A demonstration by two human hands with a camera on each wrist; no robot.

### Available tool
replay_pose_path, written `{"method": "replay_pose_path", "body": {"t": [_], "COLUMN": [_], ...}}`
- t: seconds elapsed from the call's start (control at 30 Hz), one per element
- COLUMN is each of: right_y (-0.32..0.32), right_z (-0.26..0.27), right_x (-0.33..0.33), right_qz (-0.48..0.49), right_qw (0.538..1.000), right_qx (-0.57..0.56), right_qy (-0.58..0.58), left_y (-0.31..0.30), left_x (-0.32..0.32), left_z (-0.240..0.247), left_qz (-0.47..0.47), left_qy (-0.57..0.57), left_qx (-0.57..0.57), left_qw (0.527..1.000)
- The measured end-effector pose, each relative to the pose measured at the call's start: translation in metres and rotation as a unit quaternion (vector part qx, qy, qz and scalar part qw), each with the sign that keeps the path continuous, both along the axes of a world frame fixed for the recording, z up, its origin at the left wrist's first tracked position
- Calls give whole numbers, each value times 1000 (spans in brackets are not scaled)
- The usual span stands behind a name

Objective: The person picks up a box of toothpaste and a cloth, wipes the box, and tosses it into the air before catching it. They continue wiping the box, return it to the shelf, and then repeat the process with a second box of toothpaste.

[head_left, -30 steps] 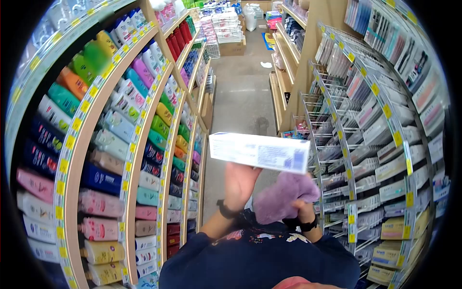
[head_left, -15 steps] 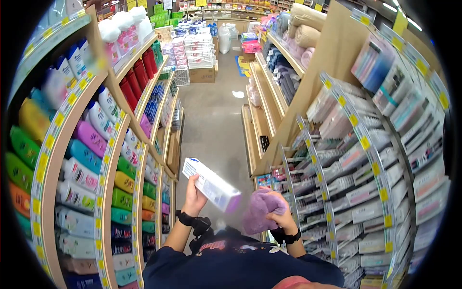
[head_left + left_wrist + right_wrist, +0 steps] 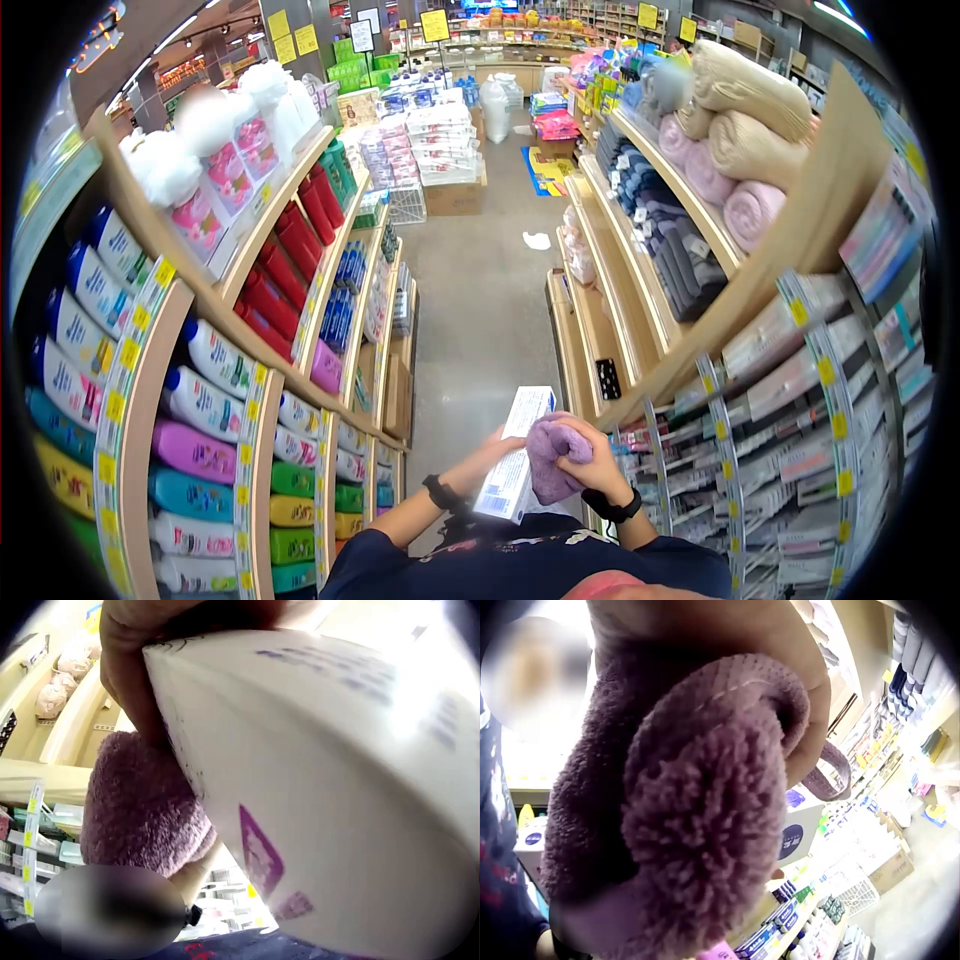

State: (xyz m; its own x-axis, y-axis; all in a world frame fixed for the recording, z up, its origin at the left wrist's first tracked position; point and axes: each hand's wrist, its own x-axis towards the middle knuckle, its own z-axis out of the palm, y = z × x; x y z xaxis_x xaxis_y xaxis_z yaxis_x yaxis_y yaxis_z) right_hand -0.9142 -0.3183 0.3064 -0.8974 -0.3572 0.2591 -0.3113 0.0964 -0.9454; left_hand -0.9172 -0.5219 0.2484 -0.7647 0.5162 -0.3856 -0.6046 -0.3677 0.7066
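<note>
A long white box (image 3: 512,460) with blue print stands tilted in front of the chest. My left hand (image 3: 490,452) grips its left side; in the left wrist view fingers curl round the edge of the box (image 3: 322,787). A folded purple fluffy cloth (image 3: 552,462) is bunched in my right hand (image 3: 597,462), just right of the box and overlapping its edge. From the right wrist the cloth (image 3: 705,802) fills the middle, with a loop (image 3: 832,771) sticking out beside the fingers and part of the box behind it.
Shelves of bottles (image 3: 195,450) line the left side. Hanging packets (image 3: 800,450) and shelves with rolled towels (image 3: 755,150) line the right. Between them runs a grey floor aisle (image 3: 480,300) with a white scrap (image 3: 536,240), leading to stacked packages (image 3: 440,145).
The box has turned from lying across to pointing away from the body, and now sits against the purple cloth. Both hands have come together. The head view has lifted towards the far aisle.
</note>
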Motion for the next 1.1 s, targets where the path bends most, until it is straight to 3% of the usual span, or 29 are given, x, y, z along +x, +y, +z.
{"method": "replay_pose_path", "body": {"t": [0.1,0.23,0.3,0.37,0.47,0.63,0.73,0.77,0.83,0.9,0.97,1.03,1.1], "right_y": [-14,-40,-57,-75,-95,-95,-92,-92,-93,-97,-103,-110,-115], "right_z": [-10,7,24,26,35,62,67,59,43,39,37,44,40], "right_x": [-92,-213,-259,-294,-329,-369,-398,-412,-441,-469,-502,-536,-569], "right_qz": [-76,-263,-287,-288,-189,10,102,73,93,48,-63,-109,-263], "right_qw": [995,946,918,911,913,962,978,980,993,998,997,993,962], "right_qx": [17,59,98,106,182,168,137,142,72,47,32,-2,9], "right_qy": [57,183,254,276,311,216,122,120,13,-17,34,49,71], "left_y": [-15,-34,-48,-57,-69,-89,-97,-96,-93,-94,-100,-111,-123], "left_x": [-72,-157,-197,-238,-291,-375,-439,-460,-498,-534,-567,-597,-630], "left_z": [-1,26,38,42,37,35,7,6,2,3,11,26,30], "left_qz": [-21,-52,-61,-9,57,128,92,75,19,-28,-82,-130,-165], "left_qy": [66,206,210,232,240,163,201,212,210,203,147,145,205], "left_qx": [-32,-112,-127,-143,-162,-133,-85,-72,-57,-44,-11,-1,-21], "left_qw": [997,971,968,962,955,969,972,972,976,978,986,981,965]}}
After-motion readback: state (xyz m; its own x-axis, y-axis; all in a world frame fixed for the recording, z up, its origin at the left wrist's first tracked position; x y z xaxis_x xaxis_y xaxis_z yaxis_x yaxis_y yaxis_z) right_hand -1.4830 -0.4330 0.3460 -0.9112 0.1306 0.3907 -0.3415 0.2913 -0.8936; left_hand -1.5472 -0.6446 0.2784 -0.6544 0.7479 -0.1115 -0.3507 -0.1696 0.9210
